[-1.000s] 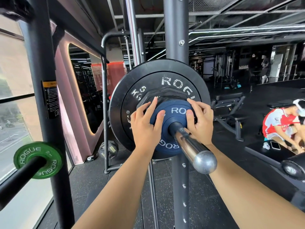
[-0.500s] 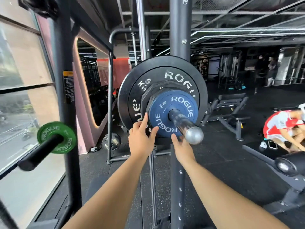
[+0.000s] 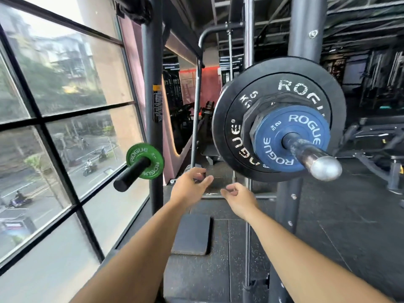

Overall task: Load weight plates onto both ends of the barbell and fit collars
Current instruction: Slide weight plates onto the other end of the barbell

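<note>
Head camera: a small blue round ROGUE weight plate (image 3: 273, 136) sits outermost on the steel barbell sleeve (image 3: 310, 157), against a large black round weight plate (image 3: 306, 75). Below them, the left hand (image 3: 188, 189) and right hand (image 3: 240, 200) hang empty, fingers loosely curled. A small green plate (image 3: 153, 156) rests on a black peg (image 3: 130, 174) at left.

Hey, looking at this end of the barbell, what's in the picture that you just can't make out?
Head view only:
- Far end of the barbell: hidden behind the black plate, so its loading cannot be told.
- Markings on the dark angular plate: covered by the blue plate.
- Weight figure on the green plate: too small to read.
- Fingertips of the left hand and right hand: blurred by motion.
</note>
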